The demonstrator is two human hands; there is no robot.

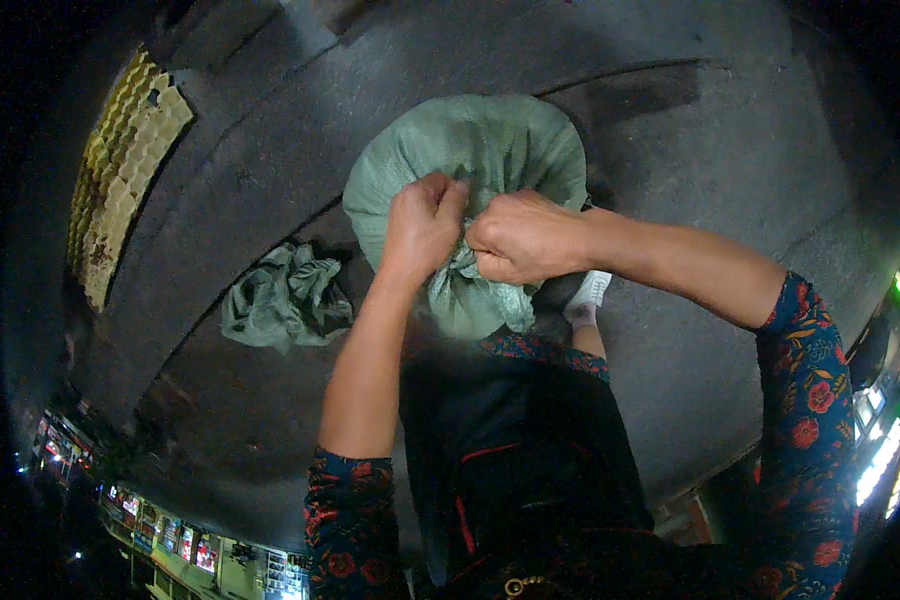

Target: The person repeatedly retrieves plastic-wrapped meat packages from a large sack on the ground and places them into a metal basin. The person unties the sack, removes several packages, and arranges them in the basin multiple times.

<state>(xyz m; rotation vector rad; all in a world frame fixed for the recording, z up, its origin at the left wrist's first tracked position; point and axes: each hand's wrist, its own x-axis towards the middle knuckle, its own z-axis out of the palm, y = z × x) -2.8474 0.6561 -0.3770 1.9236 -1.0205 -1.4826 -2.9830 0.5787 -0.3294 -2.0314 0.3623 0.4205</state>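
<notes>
A full, rounded sack of green woven plastic (465,131) stands on the ground before me, its neck gathered together. My left hand (427,221) is closed in a fist on the gathered neck of the sack. Close beside it on the right, my right hand (529,236) also grips the bunched neck, its fingers curled shut. The loose mouth of the sack (469,304) flops towards me below both hands. Whether a tie or cord is at the neck cannot be told, as my fingers cover it.
A crumpled green woven sack (289,300) lies on the ground to the left. Further left is a yellowish sheet with a honeycomb pattern (131,180). My shoe (591,289) is right of the full sack. Lit shopfronts (187,544) show at the lower left rim.
</notes>
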